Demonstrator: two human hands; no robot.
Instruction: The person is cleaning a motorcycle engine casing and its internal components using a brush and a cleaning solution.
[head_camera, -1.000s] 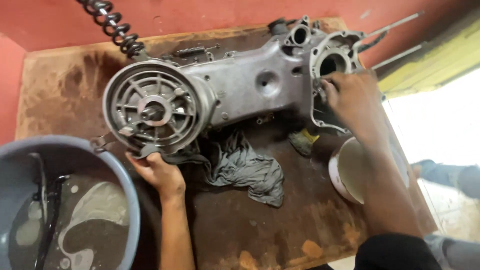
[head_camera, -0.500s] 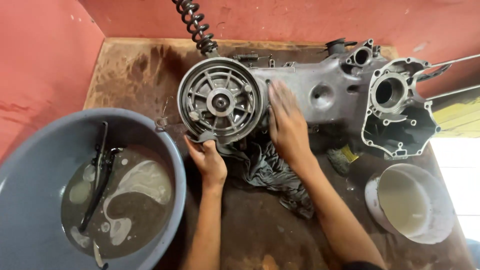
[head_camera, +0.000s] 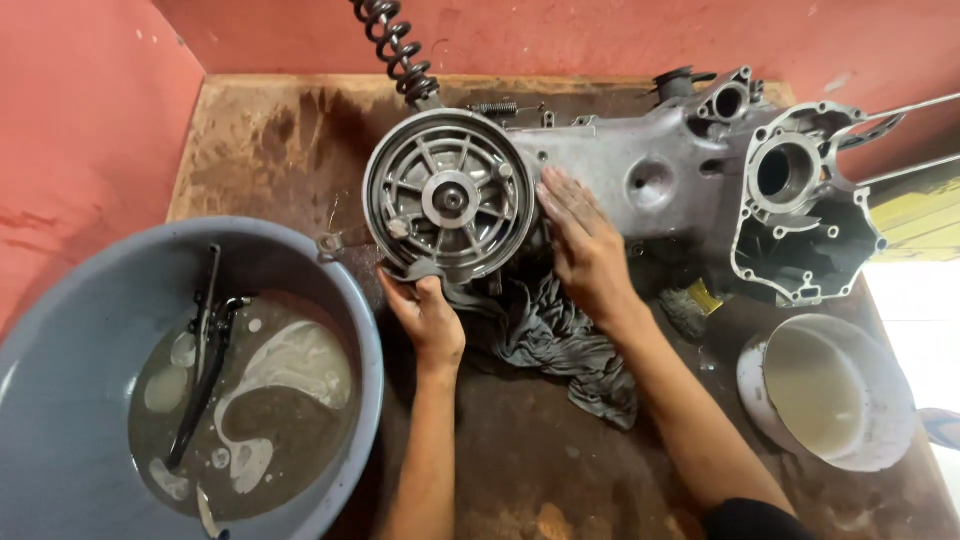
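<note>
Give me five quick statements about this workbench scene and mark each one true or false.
1. The left hand grips the lower edge of the round finned metal cover. True.
2. The right hand lies flat on the grey cast-metal engine casing. True.
3. The large grey plastic basin is dry. False: it holds murky liquid.
4. The crumpled grey rag lies inside the basin. False: it lies on the brown table.
5. The small white bowl sits at the right. True.

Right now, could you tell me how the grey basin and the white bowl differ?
The grey basin at the left is far larger than the white bowl at the right. The grey basin holds murky, foamy water with a dark metal part in it; the white bowl holds pale liquid only. Both are round and rest on the stained wooden board.
</note>
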